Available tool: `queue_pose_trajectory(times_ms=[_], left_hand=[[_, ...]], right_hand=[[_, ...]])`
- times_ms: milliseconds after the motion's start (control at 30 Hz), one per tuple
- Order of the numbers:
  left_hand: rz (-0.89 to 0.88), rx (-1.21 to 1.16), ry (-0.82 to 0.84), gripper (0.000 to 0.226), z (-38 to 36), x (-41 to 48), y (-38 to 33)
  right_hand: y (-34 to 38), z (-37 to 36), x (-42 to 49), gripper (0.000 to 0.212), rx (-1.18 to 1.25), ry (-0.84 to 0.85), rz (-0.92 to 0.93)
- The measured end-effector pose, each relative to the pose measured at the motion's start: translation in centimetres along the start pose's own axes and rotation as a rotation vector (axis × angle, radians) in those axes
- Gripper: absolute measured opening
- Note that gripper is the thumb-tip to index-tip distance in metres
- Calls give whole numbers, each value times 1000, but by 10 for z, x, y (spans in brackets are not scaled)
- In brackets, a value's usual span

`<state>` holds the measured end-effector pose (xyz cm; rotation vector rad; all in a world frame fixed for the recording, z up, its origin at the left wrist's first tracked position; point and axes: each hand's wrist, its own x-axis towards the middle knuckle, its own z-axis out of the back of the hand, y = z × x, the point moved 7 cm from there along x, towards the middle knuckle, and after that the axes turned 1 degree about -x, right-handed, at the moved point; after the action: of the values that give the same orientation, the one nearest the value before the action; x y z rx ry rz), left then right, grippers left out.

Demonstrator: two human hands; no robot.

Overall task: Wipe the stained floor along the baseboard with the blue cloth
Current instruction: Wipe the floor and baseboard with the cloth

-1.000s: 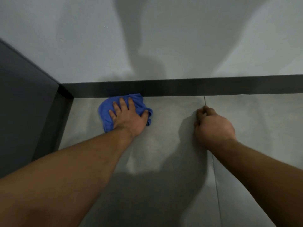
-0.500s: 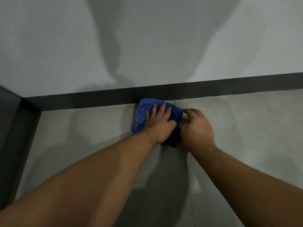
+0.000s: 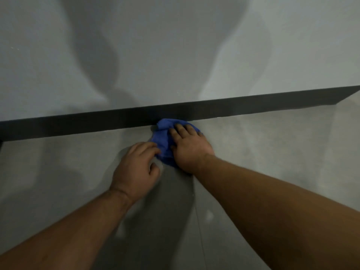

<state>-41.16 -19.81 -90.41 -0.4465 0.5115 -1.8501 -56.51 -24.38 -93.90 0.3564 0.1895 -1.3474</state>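
nearest, left hand (image 3: 136, 168) with fingers curled, tips at the left edge of the blue cloth (image 3: 163, 137); grip unclear. beyond, right hand (image 3: 190, 151) flat, fingers spread, pressing the bunched cloth onto the floor tile (image 3: 272, 145), against the dark baseboard (image 3: 78, 123).

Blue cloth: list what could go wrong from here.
1. The blue cloth is bunched up under the right hand, so a stroke may skip the strip of floor right against the baseboard.
2. The left hand has its fingers at the cloth's edge; if the two hands pull differently, the cloth could bunch further or slip free.
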Motion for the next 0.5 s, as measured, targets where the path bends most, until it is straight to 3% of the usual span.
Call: queue_pose_trajectory(times_ms=[233, 500], left_hand=[[26, 57, 82, 43, -7, -1, -5], [66, 59, 79, 44, -10, -7, 7]], right_hand=[[-75, 11, -10, 85, -78, -21, -135], [-196, 22, -38, 67, 34, -3, -571]])
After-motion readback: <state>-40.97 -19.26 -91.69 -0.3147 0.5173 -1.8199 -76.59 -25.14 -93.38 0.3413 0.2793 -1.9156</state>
